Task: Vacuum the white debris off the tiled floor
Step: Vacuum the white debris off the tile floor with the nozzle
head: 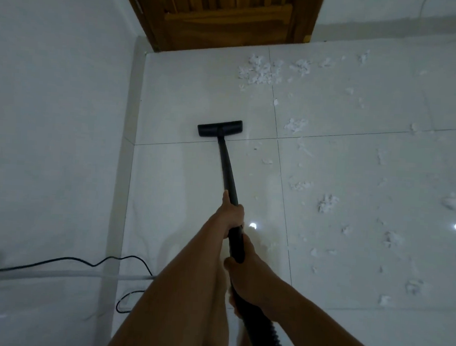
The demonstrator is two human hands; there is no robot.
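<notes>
Left hand (232,213) curls round the black wand (228,173) mid-frame, right hand (245,278) wraps its lower end by the hose (272,338); two spaced grips prob. for steering. Nozzle (219,128) sits flat on the tiled floor (187,89), centre frame; white debris (258,69) lies scattered upper centre & across the right half, so suction likely heads rightward.

The ribbed hose (273,336) leaves by the bottom edge. The top edge cuts the wooden door (218,18). The black cable (53,262) ends in a dark blur at the left edge. The left hand (232,213) and right hand (246,279) hide the wand (226,167) where they grip it
</notes>
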